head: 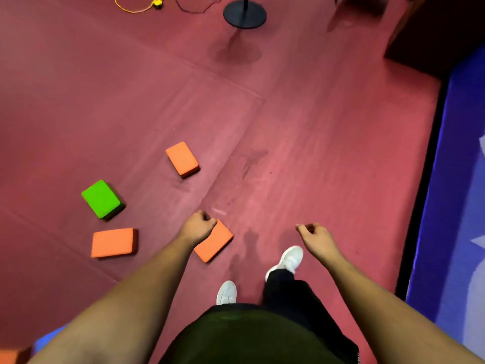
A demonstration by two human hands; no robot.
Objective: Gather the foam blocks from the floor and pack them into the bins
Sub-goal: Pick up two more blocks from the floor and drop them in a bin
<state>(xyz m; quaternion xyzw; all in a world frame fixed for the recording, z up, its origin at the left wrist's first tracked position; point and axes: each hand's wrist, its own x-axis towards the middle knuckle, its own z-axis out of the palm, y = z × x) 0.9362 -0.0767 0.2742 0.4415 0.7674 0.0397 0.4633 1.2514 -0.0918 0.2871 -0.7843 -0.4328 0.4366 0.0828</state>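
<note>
Block (214,244) below L hand (198,227); R hand (313,233) apart; both hands loosely curled, empty.

We are looking down into what seems an indoor gym or play room: red floor mats (315,153) are covering the ground, their seams showing; a blue mat (456,206) is bordering them on the right; foam blocks (101,198) are lying about; a black stand base (244,14) and yellow cord (157,3) are sitting farther off.

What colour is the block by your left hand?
Orange; head view shows the block best, behind the left hand.
</note>
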